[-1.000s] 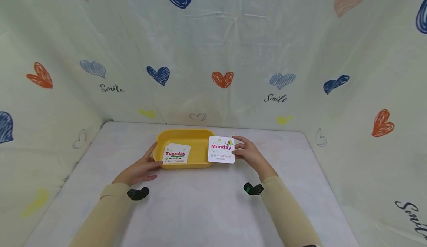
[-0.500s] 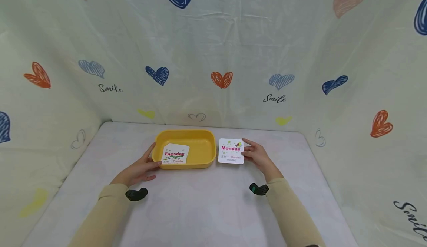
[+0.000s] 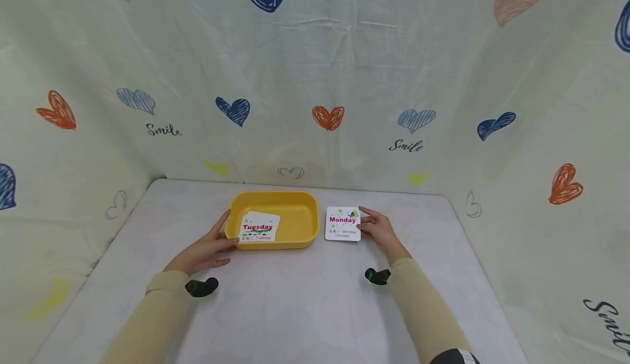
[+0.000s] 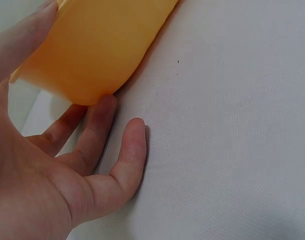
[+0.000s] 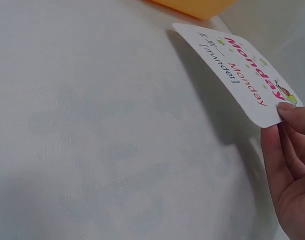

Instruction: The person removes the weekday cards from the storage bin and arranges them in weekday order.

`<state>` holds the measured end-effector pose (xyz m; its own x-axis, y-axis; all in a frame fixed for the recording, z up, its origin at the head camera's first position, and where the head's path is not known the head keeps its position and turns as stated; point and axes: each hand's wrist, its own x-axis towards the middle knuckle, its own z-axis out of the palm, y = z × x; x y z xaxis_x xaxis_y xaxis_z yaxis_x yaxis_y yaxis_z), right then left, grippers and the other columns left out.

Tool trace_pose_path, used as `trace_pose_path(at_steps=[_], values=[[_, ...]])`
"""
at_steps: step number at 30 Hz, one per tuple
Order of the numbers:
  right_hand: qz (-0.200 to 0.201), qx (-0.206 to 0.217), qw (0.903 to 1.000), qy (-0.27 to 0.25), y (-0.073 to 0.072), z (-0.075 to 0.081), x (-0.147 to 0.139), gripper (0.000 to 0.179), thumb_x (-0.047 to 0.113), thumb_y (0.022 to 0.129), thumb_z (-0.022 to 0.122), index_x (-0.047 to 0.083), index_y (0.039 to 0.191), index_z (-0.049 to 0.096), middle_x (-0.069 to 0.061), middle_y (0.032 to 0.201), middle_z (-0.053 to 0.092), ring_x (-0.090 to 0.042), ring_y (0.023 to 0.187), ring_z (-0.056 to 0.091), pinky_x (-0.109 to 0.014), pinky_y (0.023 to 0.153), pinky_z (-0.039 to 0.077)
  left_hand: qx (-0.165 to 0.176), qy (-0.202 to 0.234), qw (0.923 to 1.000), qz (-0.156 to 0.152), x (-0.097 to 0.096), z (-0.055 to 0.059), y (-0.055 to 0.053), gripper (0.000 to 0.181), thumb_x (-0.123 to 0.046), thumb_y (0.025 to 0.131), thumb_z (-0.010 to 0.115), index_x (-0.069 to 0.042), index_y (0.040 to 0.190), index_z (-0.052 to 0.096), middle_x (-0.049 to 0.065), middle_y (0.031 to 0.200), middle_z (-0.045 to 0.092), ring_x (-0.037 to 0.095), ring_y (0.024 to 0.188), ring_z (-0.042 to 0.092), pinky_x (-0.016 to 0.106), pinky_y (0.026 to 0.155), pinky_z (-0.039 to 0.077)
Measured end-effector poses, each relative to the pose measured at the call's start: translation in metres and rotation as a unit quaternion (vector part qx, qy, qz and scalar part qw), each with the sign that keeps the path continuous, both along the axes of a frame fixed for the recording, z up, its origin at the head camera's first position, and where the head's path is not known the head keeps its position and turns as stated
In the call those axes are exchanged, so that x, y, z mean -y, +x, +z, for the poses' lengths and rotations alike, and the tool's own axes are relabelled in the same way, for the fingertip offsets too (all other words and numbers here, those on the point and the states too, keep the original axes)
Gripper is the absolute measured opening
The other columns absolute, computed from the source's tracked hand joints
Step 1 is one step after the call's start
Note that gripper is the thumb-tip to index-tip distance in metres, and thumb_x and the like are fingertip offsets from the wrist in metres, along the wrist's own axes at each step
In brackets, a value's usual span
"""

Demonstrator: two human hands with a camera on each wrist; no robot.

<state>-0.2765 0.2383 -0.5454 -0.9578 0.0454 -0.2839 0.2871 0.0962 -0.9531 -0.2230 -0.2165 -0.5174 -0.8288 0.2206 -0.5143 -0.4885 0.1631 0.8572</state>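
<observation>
A white flash card printed "Monday" (image 3: 342, 225) lies between the thumb and fingers of my right hand (image 3: 381, 235), which pinches its right edge. In the right wrist view the card (image 5: 235, 75) tilts over the table with a shadow beneath it, thumb on top and fingers below. My left hand (image 3: 204, 250) holds the left end of a yellow tray (image 3: 315, 227). The left wrist view has the thumb at the tray's rim and fingertips (image 4: 106, 102) against the base of its wall (image 4: 102, 55). Inside the tray lies a "Tuesday" card (image 3: 258, 227), apparently on top of others.
A white cloth covers the table (image 3: 295, 304). Behind and beside it hangs a pale curtain (image 3: 364, 74) printed with hearts and "Smile". Dark wrist devices (image 3: 202, 287) sit at both sleeves.
My right hand has carried the Monday card rightward from over the tray's right rim, then lowered it slightly beside the tray. The left hand and tray have stayed in place.
</observation>
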Motion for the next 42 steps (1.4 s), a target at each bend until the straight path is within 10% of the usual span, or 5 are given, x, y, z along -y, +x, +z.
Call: trace_pose_path(at_steps=[18, 42], values=[[0.014, 0.012, 0.9980, 0.061, -0.008, -0.016, 0.011, 0.059, -0.007, 0.085, 0.068, 0.004, 0.140, 0.051, -0.015, 0.103, 0.062, -0.017, 0.075, 0.063, -0.027, 0.065, 0.057, 0.003, 0.003, 1.0000, 0.004, 0.004, -0.005, 0.002, 0.093, -0.022, 0.096, 0.063, -0.049, 0.152, -0.007, 0.025, 0.151, 0.015, 0.044, 0.128, 0.042, 0.049, 0.088, 0.051], [0.008, -0.005, 0.9895, 0.145, -0.005, 0.001, 0.012, 0.049, 0.002, 0.086, 0.070, 0.008, 0.133, 0.058, -0.013, 0.123, 0.060, -0.024, 0.095, 0.058, -0.028, 0.076, 0.053, 0.007, 0.016, 0.9998, 0.012, 0.001, -0.002, 0.000, 0.093, -0.020, 0.097, 0.062, -0.049, 0.152, -0.007, 0.025, 0.150, 0.015, 0.045, 0.128, 0.040, 0.054, 0.091, 0.049]])
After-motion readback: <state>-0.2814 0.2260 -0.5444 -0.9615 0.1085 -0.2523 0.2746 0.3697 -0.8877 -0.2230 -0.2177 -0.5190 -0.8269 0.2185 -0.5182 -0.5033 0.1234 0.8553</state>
